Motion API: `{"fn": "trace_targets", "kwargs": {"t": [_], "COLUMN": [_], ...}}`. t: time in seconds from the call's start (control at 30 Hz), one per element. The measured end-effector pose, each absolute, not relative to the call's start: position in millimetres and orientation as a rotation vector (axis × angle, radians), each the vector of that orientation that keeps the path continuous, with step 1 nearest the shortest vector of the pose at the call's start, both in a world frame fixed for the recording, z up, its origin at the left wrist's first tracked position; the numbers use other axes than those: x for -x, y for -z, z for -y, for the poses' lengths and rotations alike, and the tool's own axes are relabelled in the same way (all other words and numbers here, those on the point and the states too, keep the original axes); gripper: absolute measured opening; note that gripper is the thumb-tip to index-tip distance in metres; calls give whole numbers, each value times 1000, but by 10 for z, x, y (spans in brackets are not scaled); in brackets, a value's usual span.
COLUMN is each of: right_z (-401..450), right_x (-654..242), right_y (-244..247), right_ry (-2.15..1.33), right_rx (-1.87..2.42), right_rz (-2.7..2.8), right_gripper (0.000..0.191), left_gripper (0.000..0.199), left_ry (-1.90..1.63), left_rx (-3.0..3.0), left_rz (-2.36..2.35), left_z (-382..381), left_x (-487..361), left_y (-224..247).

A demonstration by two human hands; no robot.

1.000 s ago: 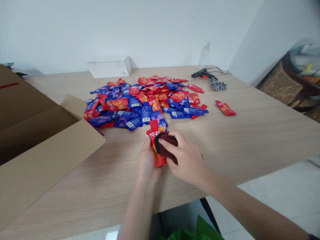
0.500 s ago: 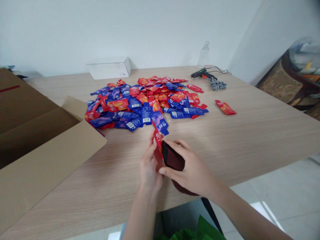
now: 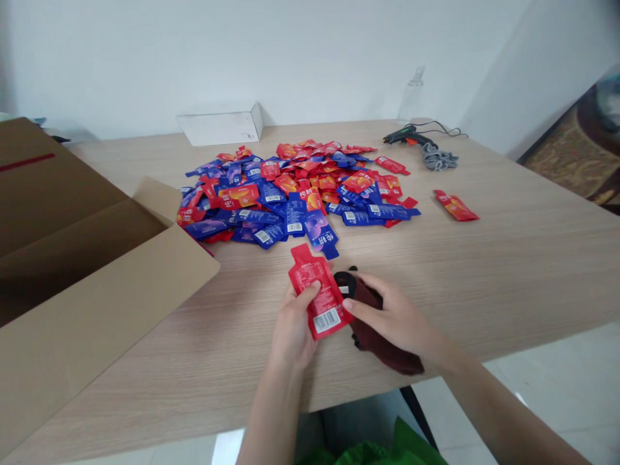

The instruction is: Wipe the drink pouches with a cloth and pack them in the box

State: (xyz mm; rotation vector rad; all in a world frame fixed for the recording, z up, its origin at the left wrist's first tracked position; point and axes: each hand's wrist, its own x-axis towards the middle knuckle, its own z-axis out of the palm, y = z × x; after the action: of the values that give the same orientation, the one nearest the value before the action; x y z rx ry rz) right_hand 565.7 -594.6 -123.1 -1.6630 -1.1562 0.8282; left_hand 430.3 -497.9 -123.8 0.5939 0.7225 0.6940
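Left hand (image 3: 292, 326) grip clamped on red sachet (image 3: 320, 298) — light, limp, slick film, best pinched at edges — right hand (image 3: 394, 316) beside it, clamped on dark cloth (image 3: 382, 339).

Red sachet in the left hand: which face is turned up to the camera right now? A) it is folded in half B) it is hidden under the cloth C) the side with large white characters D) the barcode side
D: the red sachet in the left hand shows a white barcode label and small print.
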Motion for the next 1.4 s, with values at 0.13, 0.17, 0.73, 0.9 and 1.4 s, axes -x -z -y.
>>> {"fn": "trace_targets", "kwargs": {"t": [0.13, 0.17, 0.73, 0.9, 1.4], "right_z": [5844, 5782, 5641, 5613, 5698], "right_x": [-5728, -5720, -5359, -5343, -5191], "right_y": [1155, 1130, 1203, 1239, 1128], "right_ry": [-216, -117, 16, -41, -127], "right_rx": [1842, 1844, 1950, 1933, 1930], "right_rz": [1276, 1340, 1598, 1658, 1686], "right_gripper": [41, 42, 45, 47, 48], "left_gripper": [41, 36, 31, 32, 38], "left_ry": [-690, -675, -659, -682, -671], "left_rx": [-560, -538, -384, -366, -404], "left_rz": [-733, -736, -730, -753, -740], "left_z": [4969, 4981, 5034, 4996, 4880], "left_x": [-4282, -4295, -4388, -4376, -4269], "left_y": [1247, 1255, 1196, 1175, 1048]}}
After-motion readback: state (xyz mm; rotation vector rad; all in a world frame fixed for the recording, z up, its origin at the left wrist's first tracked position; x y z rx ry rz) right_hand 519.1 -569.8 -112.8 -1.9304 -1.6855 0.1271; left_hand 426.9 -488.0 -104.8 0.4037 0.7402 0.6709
